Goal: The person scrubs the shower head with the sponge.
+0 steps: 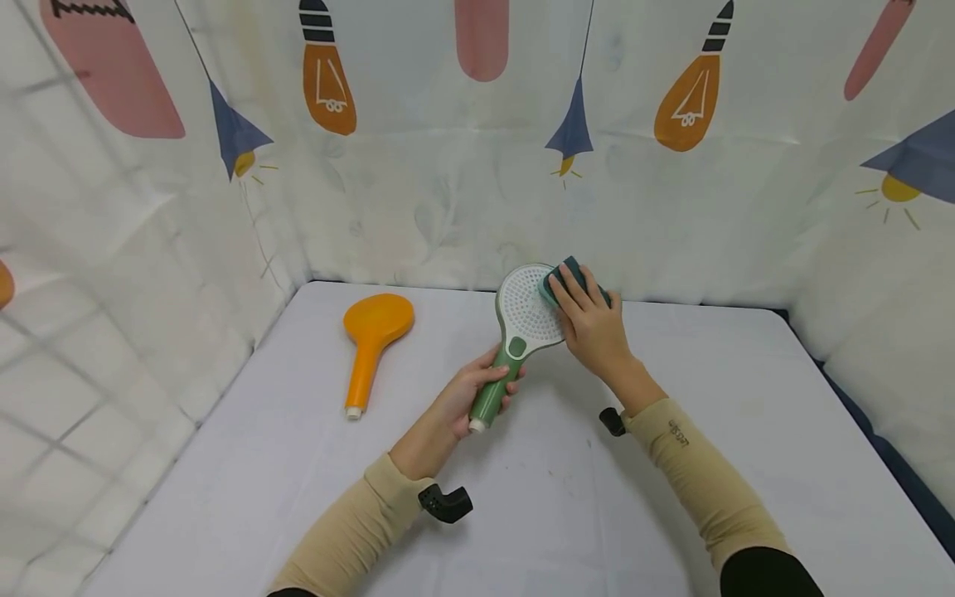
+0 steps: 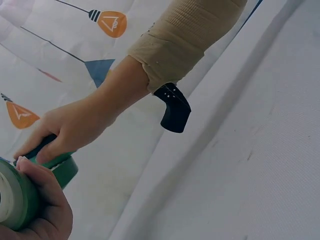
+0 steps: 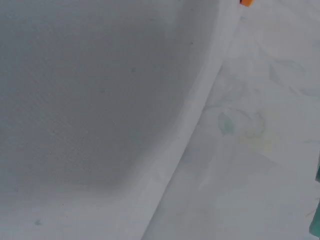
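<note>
A green shower head [image 1: 526, 308] with a white nozzle face is held up over the table, tilted with its face toward the head camera. My left hand [image 1: 466, 393] grips its green handle, fingers wrapped round it; the left wrist view shows the same hand [image 2: 47, 200] around the handle's end. With my right hand [image 1: 594, 332] I hold a dark teal sponge [image 1: 573, 280] against the upper right of the nozzle face, covering part of it. In the right wrist view only a sliver of the teal sponge [image 3: 315, 222] shows at the right edge, and the hand is out of sight.
An orange shower head [image 1: 378, 320] lies on the white table [image 1: 246, 481] left of my hands, its handle toward me. Behind the table hangs a printed cloth [image 1: 418, 199] with lamp pictures. Black wrist cameras [image 1: 446, 503] stick out from both sleeves.
</note>
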`<control>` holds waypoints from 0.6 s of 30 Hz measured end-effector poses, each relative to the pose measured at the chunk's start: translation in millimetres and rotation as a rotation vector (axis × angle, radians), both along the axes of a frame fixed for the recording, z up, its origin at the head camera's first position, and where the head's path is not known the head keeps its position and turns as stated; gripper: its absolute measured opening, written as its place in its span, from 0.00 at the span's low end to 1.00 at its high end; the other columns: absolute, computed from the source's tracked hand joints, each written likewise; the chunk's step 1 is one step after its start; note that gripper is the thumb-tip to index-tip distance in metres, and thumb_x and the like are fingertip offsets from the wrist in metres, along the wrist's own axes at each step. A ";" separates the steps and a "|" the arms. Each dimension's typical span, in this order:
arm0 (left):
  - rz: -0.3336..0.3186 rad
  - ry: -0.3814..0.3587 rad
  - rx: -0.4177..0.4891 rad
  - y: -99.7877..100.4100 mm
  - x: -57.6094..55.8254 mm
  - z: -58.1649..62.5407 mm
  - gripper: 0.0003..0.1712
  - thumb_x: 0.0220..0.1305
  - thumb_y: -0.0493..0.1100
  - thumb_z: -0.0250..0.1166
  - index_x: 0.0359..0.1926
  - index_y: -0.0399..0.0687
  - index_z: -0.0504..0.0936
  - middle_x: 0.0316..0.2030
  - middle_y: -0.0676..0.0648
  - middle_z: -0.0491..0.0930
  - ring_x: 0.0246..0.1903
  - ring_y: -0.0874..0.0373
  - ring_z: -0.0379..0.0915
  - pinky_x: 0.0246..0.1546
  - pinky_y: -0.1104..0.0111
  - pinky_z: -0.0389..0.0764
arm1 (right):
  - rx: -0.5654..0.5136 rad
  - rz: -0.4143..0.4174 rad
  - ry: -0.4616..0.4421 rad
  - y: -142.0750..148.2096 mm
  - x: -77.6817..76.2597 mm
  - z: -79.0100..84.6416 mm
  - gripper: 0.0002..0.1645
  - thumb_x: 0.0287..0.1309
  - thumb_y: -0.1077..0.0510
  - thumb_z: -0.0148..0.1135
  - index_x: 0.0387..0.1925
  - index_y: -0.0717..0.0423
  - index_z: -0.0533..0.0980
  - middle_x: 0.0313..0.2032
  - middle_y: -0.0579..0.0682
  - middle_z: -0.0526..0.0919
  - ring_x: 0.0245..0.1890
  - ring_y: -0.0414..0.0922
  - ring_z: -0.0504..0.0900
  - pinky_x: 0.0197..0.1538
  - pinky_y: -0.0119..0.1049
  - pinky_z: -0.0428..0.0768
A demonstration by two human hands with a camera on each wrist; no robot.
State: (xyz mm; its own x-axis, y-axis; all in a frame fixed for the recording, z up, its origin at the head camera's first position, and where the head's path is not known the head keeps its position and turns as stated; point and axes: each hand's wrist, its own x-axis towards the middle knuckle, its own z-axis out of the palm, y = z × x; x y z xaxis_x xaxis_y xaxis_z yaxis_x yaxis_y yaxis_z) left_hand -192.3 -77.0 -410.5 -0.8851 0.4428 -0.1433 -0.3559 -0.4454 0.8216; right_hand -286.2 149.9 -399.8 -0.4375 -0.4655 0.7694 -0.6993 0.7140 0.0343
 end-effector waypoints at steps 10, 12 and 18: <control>-0.012 -0.005 -0.015 2.0 0.4 -0.3 0.34 0.81 0.36 0.45 0.82 0.46 0.49 0.50 0.46 0.75 0.32 0.66 0.74 0.31 0.77 0.79 | -0.023 0.091 -0.007 -15.9 8.7 -5.8 0.30 0.66 0.64 0.64 0.68 0.61 0.74 0.68 0.60 0.73 0.70 0.65 0.65 0.49 0.69 0.70; -0.019 -0.002 -0.014 2.4 -0.2 -0.9 0.34 0.81 0.36 0.45 0.82 0.46 0.48 0.49 0.46 0.75 0.32 0.66 0.73 0.31 0.77 0.79 | -0.017 0.120 0.015 -19.8 12.0 -6.7 0.30 0.64 0.64 0.65 0.68 0.61 0.74 0.68 0.60 0.74 0.70 0.66 0.66 0.49 0.70 0.71; -0.025 -0.009 -0.019 4.0 -1.5 -1.6 0.34 0.81 0.36 0.44 0.82 0.47 0.48 0.49 0.46 0.75 0.32 0.65 0.73 0.31 0.78 0.79 | 0.013 0.155 0.061 -22.0 14.3 -3.9 0.31 0.62 0.64 0.68 0.66 0.60 0.76 0.67 0.59 0.75 0.67 0.66 0.70 0.46 0.69 0.73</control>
State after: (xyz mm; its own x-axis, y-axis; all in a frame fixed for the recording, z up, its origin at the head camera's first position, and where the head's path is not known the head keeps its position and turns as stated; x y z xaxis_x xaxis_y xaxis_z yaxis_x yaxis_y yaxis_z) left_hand -193.8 -73.0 -412.0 -0.8726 0.4616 -0.1599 -0.3742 -0.4210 0.8263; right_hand -271.9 128.0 -403.6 -0.3126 -0.5338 0.7857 -0.7974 0.5969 0.0883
